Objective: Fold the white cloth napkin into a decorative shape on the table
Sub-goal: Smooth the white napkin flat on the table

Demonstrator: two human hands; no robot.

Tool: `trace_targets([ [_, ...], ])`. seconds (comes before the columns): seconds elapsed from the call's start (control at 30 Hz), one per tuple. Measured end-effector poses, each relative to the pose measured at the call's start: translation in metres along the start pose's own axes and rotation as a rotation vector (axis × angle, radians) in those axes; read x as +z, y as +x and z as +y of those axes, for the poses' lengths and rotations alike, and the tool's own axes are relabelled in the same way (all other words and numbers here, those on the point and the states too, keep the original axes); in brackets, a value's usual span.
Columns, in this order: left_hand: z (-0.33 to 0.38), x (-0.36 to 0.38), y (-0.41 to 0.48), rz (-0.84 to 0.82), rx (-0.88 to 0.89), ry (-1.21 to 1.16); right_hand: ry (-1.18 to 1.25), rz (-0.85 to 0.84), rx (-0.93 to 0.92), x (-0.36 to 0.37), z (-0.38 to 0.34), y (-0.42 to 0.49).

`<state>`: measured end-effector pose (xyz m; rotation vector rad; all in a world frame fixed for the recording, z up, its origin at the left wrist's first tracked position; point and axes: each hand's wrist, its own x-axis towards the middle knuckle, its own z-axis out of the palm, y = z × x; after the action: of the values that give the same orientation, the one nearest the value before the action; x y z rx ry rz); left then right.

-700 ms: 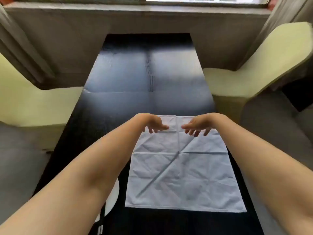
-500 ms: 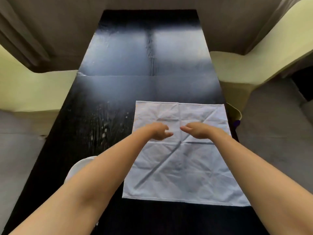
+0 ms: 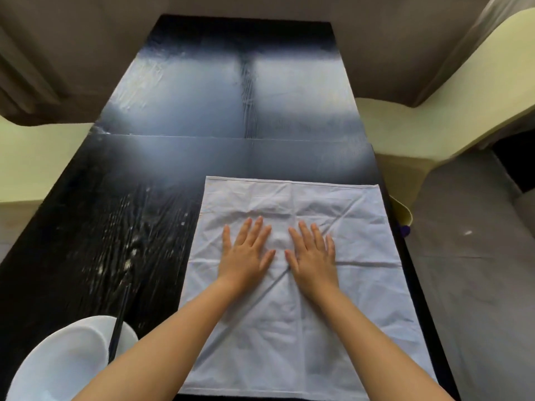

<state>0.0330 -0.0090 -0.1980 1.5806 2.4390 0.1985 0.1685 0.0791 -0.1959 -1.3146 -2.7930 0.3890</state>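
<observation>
Toward the near right corner of the tabletop [image 3: 162,215] the white napkin [image 3: 289,328] lies spread flat, creased, unfolded. Left hand [image 3: 246,253] and right hand [image 3: 314,256] press it with flat, spread palms, holding nothing. Likely light, limp and prone to sliding; pinch a corner.

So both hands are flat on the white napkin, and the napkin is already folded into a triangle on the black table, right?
Not quite. The head view shows the napkin lying open as a full square, creased but unfolded, not a triangle. The rest holds: the left hand and right hand lie flat on it, on the black table.
</observation>
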Motion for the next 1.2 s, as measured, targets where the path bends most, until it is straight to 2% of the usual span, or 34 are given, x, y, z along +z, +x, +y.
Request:
trace_targets([
  [0.23, -0.004, -0.008, 0.071, 0.034, -0.081, 0.036, 0.013, 0.121, -0.012, -0.006, -0.005, 0.066],
  [0.37, -0.013, -0.009, 0.108, 0.075, -0.089, 0.038, 0.000, -0.011, -0.045, -0.008, -0.012, 0.120],
  [0.5, -0.029, -0.003, 0.117, 0.141, -0.110, 0.058, -0.069, 0.034, -0.026, -0.008, 0.016, 0.141],
  [0.67, -0.046, -0.011, 0.122, 0.133, -0.209, 0.068, -0.135, 0.064, 0.172, -0.025, 0.080, 0.146],
  [0.83, -0.046, -0.019, 0.135, 0.088, -0.428, 0.055, -0.149, 0.063, 0.183, -0.027, 0.089, 0.144],
  [0.9, -0.008, -0.017, 0.141, 0.083, -0.395, 0.008, -0.148, 0.065, 0.182, -0.028, 0.089, 0.144],
  [1.03, 0.081, 0.011, 0.106, 0.106, -0.088, -0.044, -0.146, 0.072, 0.176, -0.028, 0.091, 0.144],
  [1.1, 0.068, 0.013, 0.074, 0.104, -0.055, -0.013, -0.141, 0.070, 0.173, -0.028, 0.091, 0.143],
  [1.2, -0.005, 0.014, 0.017, 0.139, -0.214, 0.051, -0.139, 0.069, 0.170, -0.028, 0.091, 0.143],
])
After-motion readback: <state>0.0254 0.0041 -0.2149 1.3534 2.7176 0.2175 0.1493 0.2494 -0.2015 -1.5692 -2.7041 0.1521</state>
